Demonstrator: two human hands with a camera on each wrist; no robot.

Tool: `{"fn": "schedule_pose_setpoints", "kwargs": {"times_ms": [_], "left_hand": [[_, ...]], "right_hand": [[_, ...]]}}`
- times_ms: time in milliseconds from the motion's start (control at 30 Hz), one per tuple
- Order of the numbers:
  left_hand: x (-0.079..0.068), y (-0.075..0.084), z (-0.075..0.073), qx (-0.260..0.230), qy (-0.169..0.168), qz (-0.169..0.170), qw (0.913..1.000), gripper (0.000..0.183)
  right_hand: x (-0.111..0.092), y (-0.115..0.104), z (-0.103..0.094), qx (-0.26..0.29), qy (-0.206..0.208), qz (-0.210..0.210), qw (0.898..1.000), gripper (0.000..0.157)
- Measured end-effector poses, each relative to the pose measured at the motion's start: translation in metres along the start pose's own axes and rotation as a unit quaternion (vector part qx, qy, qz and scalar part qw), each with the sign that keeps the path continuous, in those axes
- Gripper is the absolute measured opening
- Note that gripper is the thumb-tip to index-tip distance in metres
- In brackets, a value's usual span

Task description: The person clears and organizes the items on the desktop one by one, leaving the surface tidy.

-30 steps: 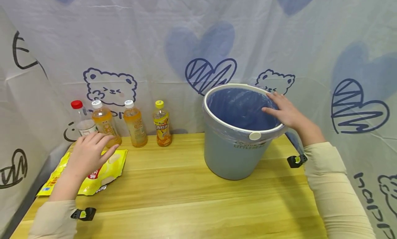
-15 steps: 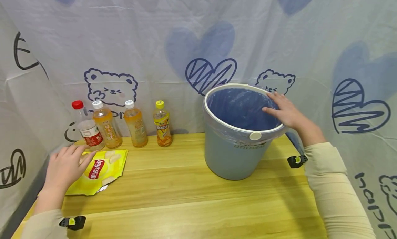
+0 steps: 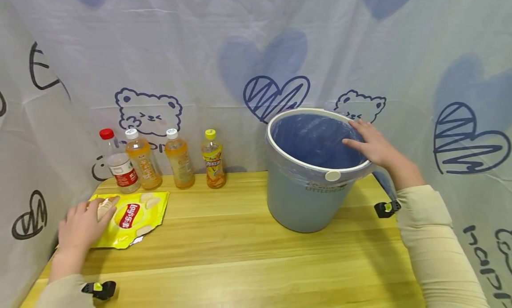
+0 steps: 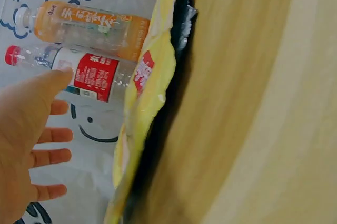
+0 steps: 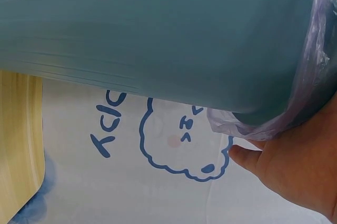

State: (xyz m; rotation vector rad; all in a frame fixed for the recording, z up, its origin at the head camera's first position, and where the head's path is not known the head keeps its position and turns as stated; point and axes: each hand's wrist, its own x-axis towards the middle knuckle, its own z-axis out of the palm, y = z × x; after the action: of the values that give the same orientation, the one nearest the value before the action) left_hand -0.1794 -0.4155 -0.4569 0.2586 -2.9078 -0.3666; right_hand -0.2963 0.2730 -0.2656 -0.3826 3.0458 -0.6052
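Observation:
My left hand (image 3: 80, 230) hovers over the left end of a yellow Lay's chip bag (image 3: 141, 214), fingers spread and holding nothing. In the left wrist view a gap shows between the fingers and the bag's surface. My right hand (image 3: 378, 148) rests on the white rim of a grey-blue trash bin (image 3: 306, 206), fairly straight fingers at the outside and thumb over the opening. A clear liner (image 5: 316, 50) is folded over the rim. Behind the chip bag stand a red-capped bottle (image 3: 123, 172), two white-capped orange-labelled bottles (image 3: 145, 166) and a yellow-capped bottle (image 3: 214, 163).
All of it stands on a wood-grain table (image 3: 224, 263). A white curtain (image 3: 208, 59) with blue hearts and bear drawings hangs close behind the bottles and at both sides. The bin stands right of the middle, near the back edge.
My left hand has drawn back from in front of the red-capped bottle, down and left to above the chip bag's left end. My right hand stays on the bin rim. The head view shifted slightly.

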Motion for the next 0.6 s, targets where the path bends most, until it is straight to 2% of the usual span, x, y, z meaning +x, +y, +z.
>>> {"fn": "schedule_pose_setpoints", "kwargs": {"times_ms": [233,400,600], "left_hand": [[0.001,-0.007,0.015,-0.001,-0.054,-0.047,0.9974,0.084],[0.003,-0.011,0.018,-0.007,-0.082,-0.077,0.9937,0.09],[0.004,-0.016,0.022,-0.015,-0.108,-0.103,0.9887,0.089]], "right_hand": [[0.001,0.001,0.001,0.003,0.004,0.001,1.0,0.078],[0.001,0.001,0.001,0.002,0.004,0.003,1.0,0.078],[0.0,0.0,0.0,-0.002,0.001,0.004,1.0,0.078]]}}
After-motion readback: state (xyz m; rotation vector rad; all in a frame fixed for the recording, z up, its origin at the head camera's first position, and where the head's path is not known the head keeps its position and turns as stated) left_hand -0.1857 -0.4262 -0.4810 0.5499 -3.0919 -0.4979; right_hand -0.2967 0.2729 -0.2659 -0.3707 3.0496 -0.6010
